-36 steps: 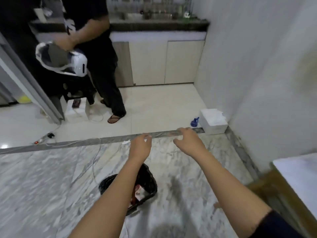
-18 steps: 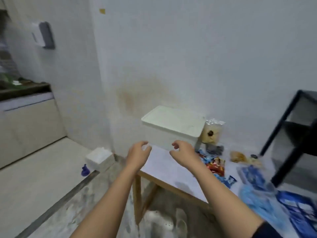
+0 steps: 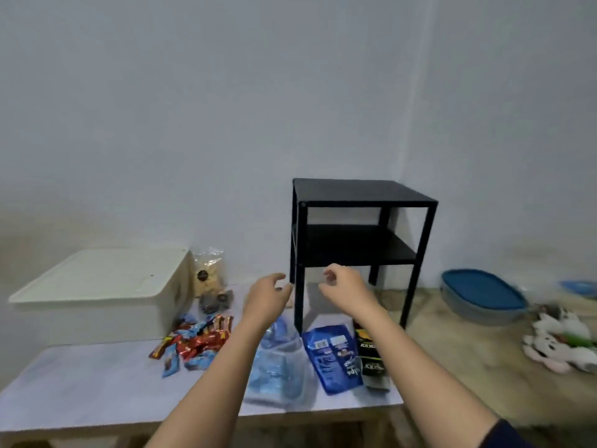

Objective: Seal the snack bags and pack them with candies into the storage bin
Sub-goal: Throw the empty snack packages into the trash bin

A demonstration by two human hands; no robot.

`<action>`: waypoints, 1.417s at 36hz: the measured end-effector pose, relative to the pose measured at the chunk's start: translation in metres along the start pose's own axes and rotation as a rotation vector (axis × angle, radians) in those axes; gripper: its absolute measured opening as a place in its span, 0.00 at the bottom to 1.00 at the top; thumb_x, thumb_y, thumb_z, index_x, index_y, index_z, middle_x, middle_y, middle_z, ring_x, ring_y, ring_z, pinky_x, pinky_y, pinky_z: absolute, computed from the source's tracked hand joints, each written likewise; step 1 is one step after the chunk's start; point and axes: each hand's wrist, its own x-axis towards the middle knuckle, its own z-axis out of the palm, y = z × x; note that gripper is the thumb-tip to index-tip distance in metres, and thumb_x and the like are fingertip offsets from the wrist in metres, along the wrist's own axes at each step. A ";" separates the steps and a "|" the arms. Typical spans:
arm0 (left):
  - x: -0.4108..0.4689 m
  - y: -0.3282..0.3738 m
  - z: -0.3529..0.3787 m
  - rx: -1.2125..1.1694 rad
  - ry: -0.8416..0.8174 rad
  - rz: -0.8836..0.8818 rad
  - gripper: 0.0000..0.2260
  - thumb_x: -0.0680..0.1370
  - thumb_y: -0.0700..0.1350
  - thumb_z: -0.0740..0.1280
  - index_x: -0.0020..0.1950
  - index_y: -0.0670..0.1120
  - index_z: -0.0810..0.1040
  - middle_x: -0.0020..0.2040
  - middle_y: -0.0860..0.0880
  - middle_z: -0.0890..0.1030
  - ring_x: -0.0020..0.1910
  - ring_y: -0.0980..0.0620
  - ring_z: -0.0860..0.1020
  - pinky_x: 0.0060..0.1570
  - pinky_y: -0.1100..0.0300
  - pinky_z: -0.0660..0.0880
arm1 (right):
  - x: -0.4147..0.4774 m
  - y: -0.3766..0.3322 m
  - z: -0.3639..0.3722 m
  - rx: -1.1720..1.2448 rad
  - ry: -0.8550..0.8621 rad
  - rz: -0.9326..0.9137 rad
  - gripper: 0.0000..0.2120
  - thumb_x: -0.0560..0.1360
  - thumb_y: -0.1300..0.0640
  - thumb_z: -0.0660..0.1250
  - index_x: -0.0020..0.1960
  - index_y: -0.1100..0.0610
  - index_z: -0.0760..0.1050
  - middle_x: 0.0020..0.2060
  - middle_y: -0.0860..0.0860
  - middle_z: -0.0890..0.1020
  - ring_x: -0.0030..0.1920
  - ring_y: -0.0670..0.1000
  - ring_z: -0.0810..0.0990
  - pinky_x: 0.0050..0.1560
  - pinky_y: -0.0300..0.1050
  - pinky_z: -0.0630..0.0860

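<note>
View after the head swings right, from floor and wall to the work area. The table now fills the frame: the lidded storage bin stands at its left, candies are heaped just beside it, and 2 snack bags lie flat near the right edge — a blue bag and a black bag. Above them hover the left hand and right hand, fingers loosely curled, holding nothing. Judgement: nothing is sealed or packed yet — the work is only starting.
</note>
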 end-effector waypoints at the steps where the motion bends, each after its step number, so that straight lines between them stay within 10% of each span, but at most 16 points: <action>1: 0.004 0.009 0.017 -0.004 -0.014 0.007 0.18 0.78 0.46 0.64 0.67 0.44 0.73 0.61 0.42 0.78 0.61 0.47 0.76 0.57 0.59 0.69 | 0.002 0.017 -0.011 0.001 0.011 0.012 0.17 0.75 0.55 0.64 0.62 0.57 0.73 0.57 0.55 0.77 0.57 0.54 0.76 0.58 0.47 0.73; 16: 0.043 -0.024 0.195 0.154 -0.317 -0.134 0.19 0.79 0.46 0.63 0.70 0.43 0.69 0.65 0.42 0.75 0.52 0.46 0.78 0.52 0.58 0.72 | 0.026 0.202 -0.017 0.017 -0.044 0.278 0.17 0.74 0.55 0.65 0.62 0.60 0.72 0.55 0.54 0.78 0.55 0.55 0.77 0.57 0.53 0.75; 34: 0.085 -0.136 0.278 0.586 -0.394 -0.182 0.30 0.79 0.54 0.61 0.76 0.45 0.53 0.75 0.37 0.55 0.73 0.38 0.58 0.68 0.48 0.64 | 0.055 0.276 0.129 -0.132 -0.166 0.443 0.47 0.70 0.36 0.67 0.77 0.49 0.44 0.75 0.55 0.51 0.72 0.61 0.61 0.67 0.57 0.67; 43: 0.093 -0.142 0.298 0.793 -0.484 -0.279 0.35 0.79 0.59 0.55 0.77 0.43 0.44 0.74 0.30 0.52 0.73 0.33 0.53 0.70 0.47 0.60 | 0.051 0.294 0.134 -0.052 -0.163 0.479 0.46 0.70 0.45 0.70 0.77 0.46 0.44 0.67 0.55 0.63 0.62 0.57 0.70 0.59 0.53 0.73; 51: 0.100 -0.137 0.304 0.424 -0.385 -0.418 0.31 0.75 0.47 0.68 0.72 0.42 0.57 0.69 0.35 0.59 0.69 0.36 0.60 0.65 0.48 0.67 | 0.050 0.300 0.128 -0.031 -0.166 0.461 0.45 0.71 0.47 0.71 0.77 0.46 0.45 0.67 0.55 0.63 0.62 0.56 0.70 0.58 0.51 0.74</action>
